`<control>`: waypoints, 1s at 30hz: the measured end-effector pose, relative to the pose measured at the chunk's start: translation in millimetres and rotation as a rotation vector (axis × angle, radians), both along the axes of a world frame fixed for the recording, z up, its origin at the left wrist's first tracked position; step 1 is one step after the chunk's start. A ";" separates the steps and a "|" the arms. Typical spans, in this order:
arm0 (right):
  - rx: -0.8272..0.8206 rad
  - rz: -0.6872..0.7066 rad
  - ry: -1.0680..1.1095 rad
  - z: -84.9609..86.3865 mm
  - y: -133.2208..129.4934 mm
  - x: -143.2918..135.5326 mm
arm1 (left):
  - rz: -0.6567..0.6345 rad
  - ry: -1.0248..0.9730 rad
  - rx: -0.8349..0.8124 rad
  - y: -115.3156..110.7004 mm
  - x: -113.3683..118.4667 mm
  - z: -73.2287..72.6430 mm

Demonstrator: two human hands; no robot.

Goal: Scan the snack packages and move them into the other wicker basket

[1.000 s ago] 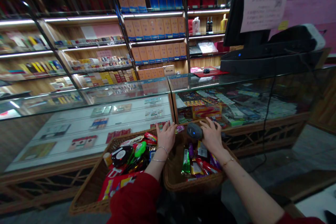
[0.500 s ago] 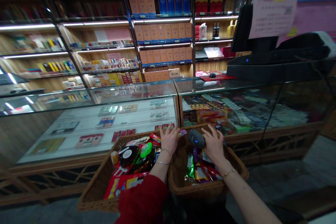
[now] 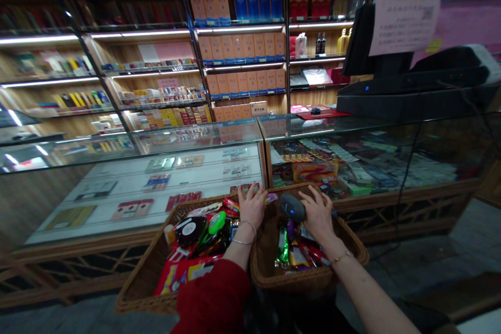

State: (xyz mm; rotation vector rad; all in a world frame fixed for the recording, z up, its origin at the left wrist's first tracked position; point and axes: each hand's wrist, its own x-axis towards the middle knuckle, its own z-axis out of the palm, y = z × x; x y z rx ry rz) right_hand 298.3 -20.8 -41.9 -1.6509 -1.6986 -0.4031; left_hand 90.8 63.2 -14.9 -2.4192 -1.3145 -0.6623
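Our right hand (image 3: 318, 214) is clamped around a dark scanner (image 3: 293, 207) above the right basket (image 3: 297, 279) of wrapped snacks (image 3: 282, 248). Our left hand (image 3: 252, 209), fingers apart, is beside a purple packet (image 3: 271, 198) near that basket's far left corner; we cannot tell whether it pinches it. We do best, we judge, holding the scanner steady, the packet flat towards it. A red-orange box (image 3: 315, 172) seems to read "50"; the paper (image 3: 405, 23) at far right is illegible.
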 end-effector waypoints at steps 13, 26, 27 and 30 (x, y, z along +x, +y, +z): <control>-0.017 0.007 0.029 4.0 -2.5 -1.2 | 0.008 0.016 -0.008 -2.9 1.4 2.6; -0.008 0.020 0.036 6.2 -4.8 -1.9 | -0.005 0.003 -0.035 -0.7 1.0 0.7; -0.008 0.021 0.037 6.0 -4.7 -1.8 | -0.003 0.006 -0.035 -1.1 1.0 1.2; -0.009 0.030 0.038 4.6 -4.2 -1.1 | -0.003 0.009 -0.041 -1.9 1.3 2.2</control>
